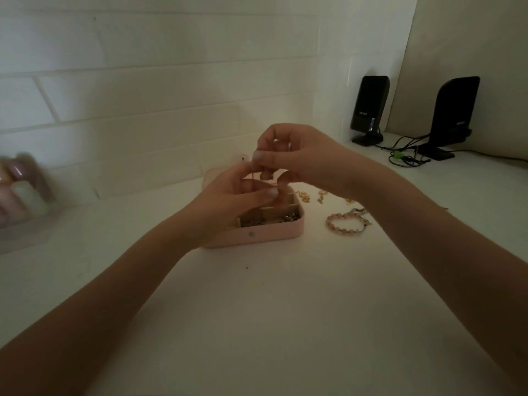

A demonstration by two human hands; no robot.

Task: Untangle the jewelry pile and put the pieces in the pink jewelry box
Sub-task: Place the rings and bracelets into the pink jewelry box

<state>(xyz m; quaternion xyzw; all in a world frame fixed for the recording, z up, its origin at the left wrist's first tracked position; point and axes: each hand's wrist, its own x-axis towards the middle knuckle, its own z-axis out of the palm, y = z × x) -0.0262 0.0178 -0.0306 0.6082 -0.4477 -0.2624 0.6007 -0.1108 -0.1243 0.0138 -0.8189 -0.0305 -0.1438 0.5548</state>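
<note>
Pink jewelry box (265,234) sits open on the bench (257,324), directly under our hands. Our left hand (234,195) and right hand (291,155) both pinch a thin chain (253,178) hanging roughly upright between them just above the compartments. A beaded bracelet (347,221) and gold pieces (311,196) wait right of the box, nearer our right hand.

Pink jewelry box (265,237) below fingers (265,192), beige dividers inside, silver snap on front wall. Pale pink bead bracelet (347,222) right of fingers; gold pieces (304,196) just beside them. Black speakers (370,108) far right, green cable tie (396,155). White desk (257,310), white brick-pattern wall (143,81).
</note>
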